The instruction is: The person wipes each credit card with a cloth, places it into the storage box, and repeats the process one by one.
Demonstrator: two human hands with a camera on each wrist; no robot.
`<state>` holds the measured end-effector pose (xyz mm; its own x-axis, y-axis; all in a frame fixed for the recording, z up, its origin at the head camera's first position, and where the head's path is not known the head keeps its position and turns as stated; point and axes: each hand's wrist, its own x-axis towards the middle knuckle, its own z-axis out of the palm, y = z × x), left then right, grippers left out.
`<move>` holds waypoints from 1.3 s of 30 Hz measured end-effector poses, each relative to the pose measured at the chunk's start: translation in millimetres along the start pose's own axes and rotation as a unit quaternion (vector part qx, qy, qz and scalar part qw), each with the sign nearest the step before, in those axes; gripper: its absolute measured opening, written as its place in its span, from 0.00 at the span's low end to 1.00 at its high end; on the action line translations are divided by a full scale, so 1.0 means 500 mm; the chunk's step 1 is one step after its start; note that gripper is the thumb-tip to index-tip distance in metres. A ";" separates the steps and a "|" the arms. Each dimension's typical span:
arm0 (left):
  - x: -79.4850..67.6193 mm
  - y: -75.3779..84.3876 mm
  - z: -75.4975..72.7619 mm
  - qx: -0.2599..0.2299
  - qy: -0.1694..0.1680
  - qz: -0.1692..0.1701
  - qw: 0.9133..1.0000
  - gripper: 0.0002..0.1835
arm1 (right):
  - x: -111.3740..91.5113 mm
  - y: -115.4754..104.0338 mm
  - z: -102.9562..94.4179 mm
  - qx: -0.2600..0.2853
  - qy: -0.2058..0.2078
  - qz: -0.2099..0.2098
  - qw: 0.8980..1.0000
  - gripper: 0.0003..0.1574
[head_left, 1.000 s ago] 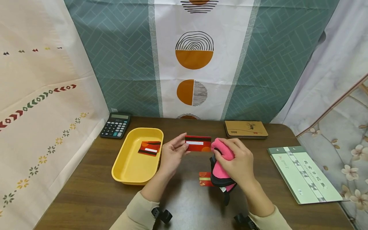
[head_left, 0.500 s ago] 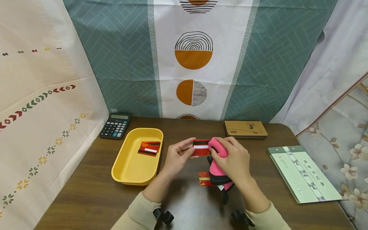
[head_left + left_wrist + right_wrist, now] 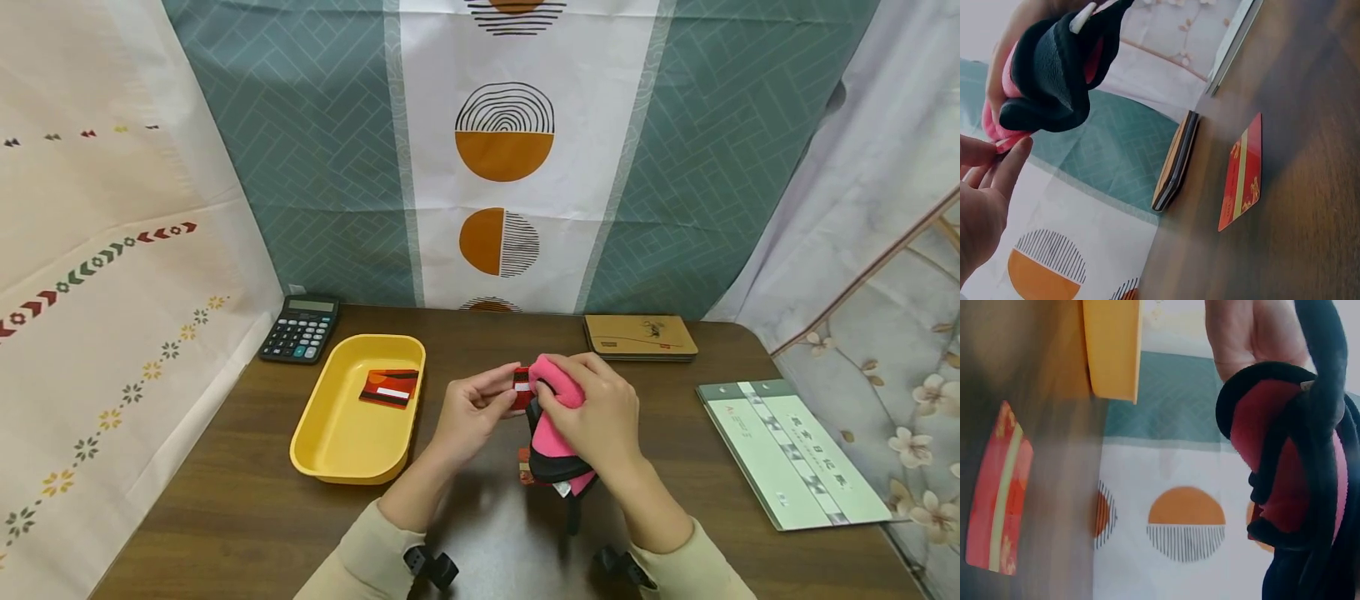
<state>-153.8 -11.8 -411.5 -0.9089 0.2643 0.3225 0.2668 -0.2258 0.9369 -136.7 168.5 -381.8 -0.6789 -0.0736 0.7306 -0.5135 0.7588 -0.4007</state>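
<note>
My left hand [image 3: 472, 407] pinches the end of a red card [image 3: 521, 388] with a black stripe and a white strip. Most of that card is hidden at the upper edge of a soft pink-and-black cloth pouch [image 3: 558, 433]; I cannot tell whether it lies inside or behind. My right hand [image 3: 597, 408] grips the pouch from the right, thumb in front. Black trim and a pink inside [image 3: 1272, 481] show in the right wrist view. Below the pouch, a second red card with a pale gold stripe [image 3: 1241, 175] lies flat on the table.
A yellow tray [image 3: 318, 458] to the left holds red cards [image 3: 389, 387]. Behind it lies a black calculator [image 3: 300, 328]. At the back right is a tan notebook stack [image 3: 641, 337], and a pale green book [image 3: 795, 458] lies at the right on the brown table [image 3: 247, 517].
My left hand has moved right with the card, and the pouch in my right hand has shifted left over it. Much less of the card shows now.
</note>
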 end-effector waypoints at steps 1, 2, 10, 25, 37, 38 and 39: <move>0.000 0.001 0.000 0.000 -0.001 0.002 1.000 0.20 | 0.001 0.000 -0.001 0.000 0.001 0.003 1.000 0.23; 0.000 0.001 0.000 0.007 -0.003 0.007 1.000 0.20 | 0.002 -0.002 0.000 0.001 0.001 0.004 1.000 0.23; 0.000 -0.006 0.004 0.038 0.001 0.025 0.999 0.19 | -0.016 -0.015 0.012 -0.005 0.002 -0.012 1.000 0.23; -0.004 -0.003 -0.007 -0.038 0.022 -0.001 0.999 0.22 | -0.043 0.027 0.001 -0.018 0.002 -0.009 1.000 0.22; -0.007 -0.003 -0.010 -0.046 -0.020 -0.017 0.999 0.22 | -0.013 0.049 -0.025 -0.027 0.005 0.043 0.999 0.23; -0.006 -0.005 -0.007 -0.048 -0.023 -0.018 0.998 0.22 | -0.012 0.043 -0.023 -0.025 0.003 0.040 0.999 0.23; -0.005 -0.006 -0.003 -0.047 -0.024 -0.019 0.998 0.22 | -0.011 0.037 -0.020 -0.022 0.003 0.036 0.999 0.23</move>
<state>-153.0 -13.2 -415.5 -0.9006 0.3187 0.2956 0.1996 -0.3009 0.9325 -137.0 189.4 -387.7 -0.7105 -0.0146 0.7036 -0.4400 0.7895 -0.4279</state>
